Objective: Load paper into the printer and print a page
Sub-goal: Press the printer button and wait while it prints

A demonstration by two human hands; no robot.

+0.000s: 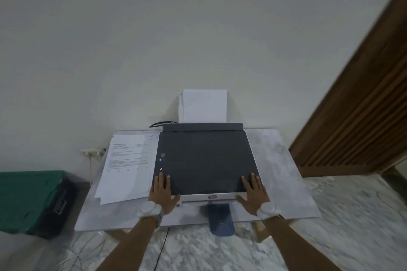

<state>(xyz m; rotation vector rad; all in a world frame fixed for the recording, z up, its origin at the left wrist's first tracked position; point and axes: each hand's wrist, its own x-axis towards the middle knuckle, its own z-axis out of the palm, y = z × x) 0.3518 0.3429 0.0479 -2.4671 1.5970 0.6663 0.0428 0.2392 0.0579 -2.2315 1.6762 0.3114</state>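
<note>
from the head camera i look down on the printer [207, 160], which sits on a small pale marble-like table [277, 174] against the white wall. my left hand [161, 193] lies flat on the front left corner of the dark lid, fingers stretched and close together, thumb under the front edge; it grips nothing else. my right hand [254, 192] lies the same way on the front right corner, fingers spread a little, thumb at the front edge. both wrists carry a white round device [148, 209]. blank paper [204, 105] stands upright in the rear tray, leaning at the wall. a blue output flap [220, 219] sticks out in front between my hands, over the table edge. just beside the printer on the left lies a stack of printed sheets [127, 165]; the text is too small to read. a green case [28, 200] is on the floor at the left, a wooden door [352, 105] at the right. the front strip shows the hp logo [211, 197], and a blue light [160, 160] is lit on the lid
</note>
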